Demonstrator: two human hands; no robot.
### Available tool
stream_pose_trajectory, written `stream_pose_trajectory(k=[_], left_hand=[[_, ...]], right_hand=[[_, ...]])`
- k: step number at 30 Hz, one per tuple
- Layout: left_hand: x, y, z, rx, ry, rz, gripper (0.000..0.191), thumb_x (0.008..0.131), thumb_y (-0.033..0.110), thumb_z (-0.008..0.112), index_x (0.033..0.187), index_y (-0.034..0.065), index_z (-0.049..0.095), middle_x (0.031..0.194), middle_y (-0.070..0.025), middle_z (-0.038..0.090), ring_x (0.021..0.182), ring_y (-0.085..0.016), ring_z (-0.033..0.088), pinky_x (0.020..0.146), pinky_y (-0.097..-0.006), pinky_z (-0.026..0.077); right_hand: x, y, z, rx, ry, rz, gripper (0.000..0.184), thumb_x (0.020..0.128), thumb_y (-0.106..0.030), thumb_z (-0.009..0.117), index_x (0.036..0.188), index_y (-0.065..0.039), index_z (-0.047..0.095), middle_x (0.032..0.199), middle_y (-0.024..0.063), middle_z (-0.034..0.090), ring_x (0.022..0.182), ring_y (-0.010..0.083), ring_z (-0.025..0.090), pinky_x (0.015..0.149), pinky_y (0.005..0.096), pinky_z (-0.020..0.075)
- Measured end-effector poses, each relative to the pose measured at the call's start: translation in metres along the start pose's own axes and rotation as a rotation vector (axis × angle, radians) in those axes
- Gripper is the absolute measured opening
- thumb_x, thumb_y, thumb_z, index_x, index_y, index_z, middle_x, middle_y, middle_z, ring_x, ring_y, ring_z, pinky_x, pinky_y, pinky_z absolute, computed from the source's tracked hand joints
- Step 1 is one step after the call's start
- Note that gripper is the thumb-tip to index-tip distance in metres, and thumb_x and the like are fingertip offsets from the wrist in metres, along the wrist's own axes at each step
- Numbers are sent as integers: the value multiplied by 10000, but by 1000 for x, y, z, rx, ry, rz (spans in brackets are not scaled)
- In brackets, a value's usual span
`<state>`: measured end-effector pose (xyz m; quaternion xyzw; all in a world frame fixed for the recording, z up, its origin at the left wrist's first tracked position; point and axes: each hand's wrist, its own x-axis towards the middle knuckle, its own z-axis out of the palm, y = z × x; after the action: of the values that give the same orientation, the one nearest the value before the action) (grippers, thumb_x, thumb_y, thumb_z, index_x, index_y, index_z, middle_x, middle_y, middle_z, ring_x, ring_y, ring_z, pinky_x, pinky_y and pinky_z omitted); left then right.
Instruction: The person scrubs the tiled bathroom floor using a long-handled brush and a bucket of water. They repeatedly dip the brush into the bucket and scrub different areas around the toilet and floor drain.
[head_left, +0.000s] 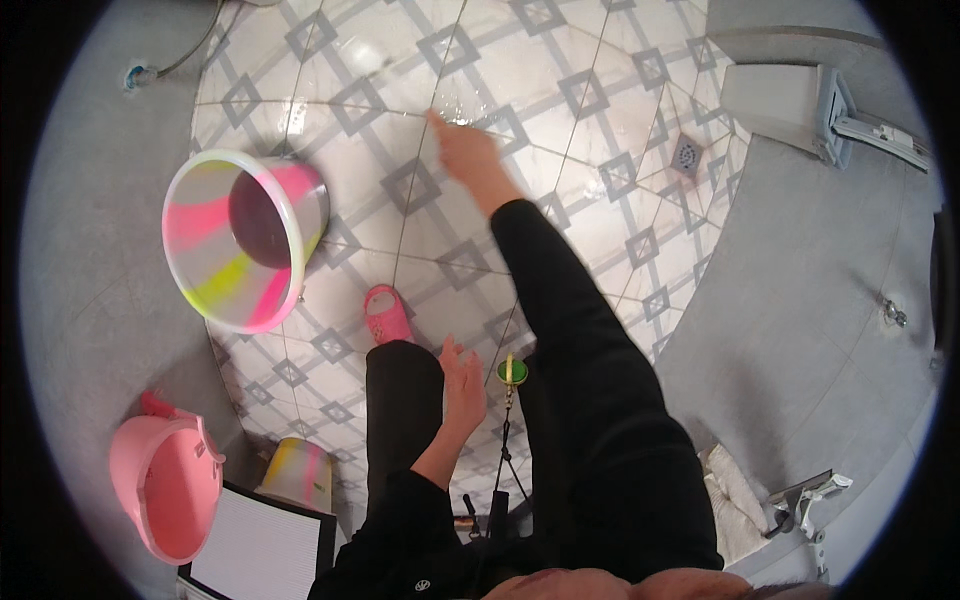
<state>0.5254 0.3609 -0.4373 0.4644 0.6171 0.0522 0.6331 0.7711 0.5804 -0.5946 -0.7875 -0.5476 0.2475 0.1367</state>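
My right hand reaches out over the wet, patterned tile floor, fingers partly curled and one finger pointing forward. Whether it holds anything does not show. Water glistens on the tiles beside its fingertips. Close to my body, my left hand hangs empty beside my knee, its fingers apart. A pink slipper shows on the floor just past the knee. From my neck or chest hangs a green and gold pendant on a dark cord, right of the left hand.
A large striped plastic bucket stands at the left. A pink plastic tub and a smaller striped bucket are lower left. At the right are a floor drain, a bin-like grey container, a wall valve and a towel.
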Motion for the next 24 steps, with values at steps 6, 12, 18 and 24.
stream_pose_trajectory(k=[6, 12, 18, 24], left_hand=[[0, 11, 6, -43, -57, -108, 581, 946, 313, 368, 1357, -63, 200, 1230, -254, 368, 1136, -335, 384, 992, -407, 286], [-1, 13, 15, -13, -109, -96, 580, 945, 324, 386, 1344, -65, 224, 1218, -243, 381, 1123, -317, 399, 980, -404, 303], [1, -4, 11, -49, -81, -71, 560, 957, 297, 394, 1361, -35, 194, 1195, -225, 376, 1064, -291, 432, 928, -388, 367], [-4, -11, 7, -40, -92, -62, 542, 964, 308, 365, 1362, -21, 199, 1232, -219, 326, 1051, -277, 436, 898, -365, 390]], right_hand=[[-183, 159, -68, 90, 272, 618, 449, 873, -99, 446, 1320, -63, 431, 822, 207, 632, 711, 344, 623, 652, 410, 483], [-183, 115, -75, 19, 93, 542, 535, 859, -119, 447, 1379, -92, 322, 752, 199, 631, 681, 361, 619, 599, 454, 478], [-29, 21, -32, -8, -152, 219, 429, 890, -199, 403, 1319, -224, 403, 814, 175, 638, 760, 362, 620, 655, 482, 487], [-79, 184, -71, 58, 251, 546, 387, 844, -174, 473, 1216, -70, 503, 896, 226, 632, 845, 391, 608, 725, 472, 484]])
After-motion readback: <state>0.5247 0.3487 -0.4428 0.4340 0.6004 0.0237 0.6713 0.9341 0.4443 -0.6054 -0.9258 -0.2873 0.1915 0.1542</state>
